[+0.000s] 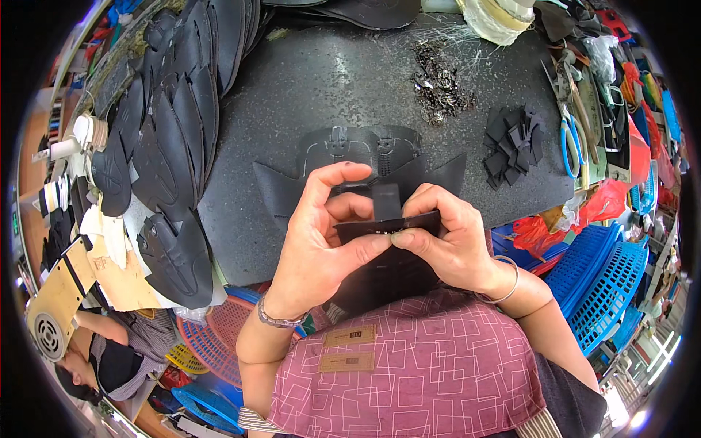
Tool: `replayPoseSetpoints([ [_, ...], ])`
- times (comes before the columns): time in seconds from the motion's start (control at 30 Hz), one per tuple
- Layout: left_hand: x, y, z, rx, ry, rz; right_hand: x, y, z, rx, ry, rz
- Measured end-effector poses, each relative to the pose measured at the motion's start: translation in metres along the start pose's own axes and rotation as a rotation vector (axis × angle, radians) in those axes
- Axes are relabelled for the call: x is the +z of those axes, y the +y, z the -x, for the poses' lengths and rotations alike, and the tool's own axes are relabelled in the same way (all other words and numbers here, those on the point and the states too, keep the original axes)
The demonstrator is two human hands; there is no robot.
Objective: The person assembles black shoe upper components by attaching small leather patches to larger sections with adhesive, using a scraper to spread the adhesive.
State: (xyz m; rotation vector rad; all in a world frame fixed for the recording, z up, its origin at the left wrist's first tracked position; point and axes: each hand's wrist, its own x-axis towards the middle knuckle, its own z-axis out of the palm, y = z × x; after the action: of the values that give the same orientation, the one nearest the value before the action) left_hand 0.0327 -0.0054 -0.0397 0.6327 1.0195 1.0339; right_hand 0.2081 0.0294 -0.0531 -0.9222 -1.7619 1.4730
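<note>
With our left hand (321,244) and right hand (445,237) both pinched shut on the black leather piece (385,225) just above the counter (307,95), we should probably keep its small tab (386,201) square and pressed flat.

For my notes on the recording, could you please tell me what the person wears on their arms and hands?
Both forearms are bare, with no sleeves and no gloves. The left hand has a dark metal link bracelet at its wrist. The right hand has a thin silver bangle at its wrist. No rings can be made out.
</note>
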Motion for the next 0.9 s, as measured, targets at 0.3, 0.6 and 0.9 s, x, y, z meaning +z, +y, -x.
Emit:
replayPoseSetpoints([
  [0.3,0.001,-0.014,0.003,0.198,0.054,-0.125,0.001,0.004,0.004,0.129,0.033,-0.196],
  [0.6,-0.111,0.043,0.091,0.256,0.516,-0.218,-0.074,0.016,0.006,0.039,0.619,0.435],
  [0.9,-0.146,0.047,0.057,0.394,0.868,-0.916,-0.152,0.061,0.017,0.443,0.655,0.880],
])
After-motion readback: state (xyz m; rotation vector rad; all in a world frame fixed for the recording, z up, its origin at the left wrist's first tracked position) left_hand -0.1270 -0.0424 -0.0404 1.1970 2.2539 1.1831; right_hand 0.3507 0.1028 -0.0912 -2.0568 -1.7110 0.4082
